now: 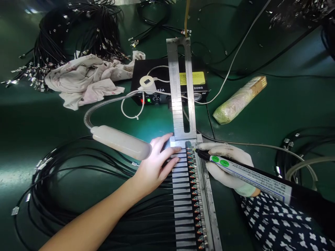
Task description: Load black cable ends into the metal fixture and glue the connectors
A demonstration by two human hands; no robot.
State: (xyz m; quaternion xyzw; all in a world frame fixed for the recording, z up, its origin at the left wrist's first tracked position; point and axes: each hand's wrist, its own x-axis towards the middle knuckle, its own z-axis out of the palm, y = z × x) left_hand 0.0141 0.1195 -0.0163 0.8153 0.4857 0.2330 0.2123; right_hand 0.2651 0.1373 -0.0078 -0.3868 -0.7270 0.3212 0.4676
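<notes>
My bare left hand [153, 160] lies on the upper end of a long metal fixture [181, 211], fingers stretched out over the black cables set in its slots. The cables' stripped ends, with metal connectors [195, 186], form a row along the fixture. My right hand [230, 155], in a white glove, is closed around a labelled dispensing syringe [256, 179] with green stickers. Its dark tip points left at the topmost connectors; whether it touches them I cannot tell. A slotted metal plate [176, 90] stands up from the fixture's far end.
A white gooseneck lamp [121, 141] shines beside my left hand. Behind is a black dispenser controller [146, 71], with a crumpled cloth [89, 75] to its left and a wrapped package [239, 101] to its right. Bundles of black cables [78, 26] lie at the back left.
</notes>
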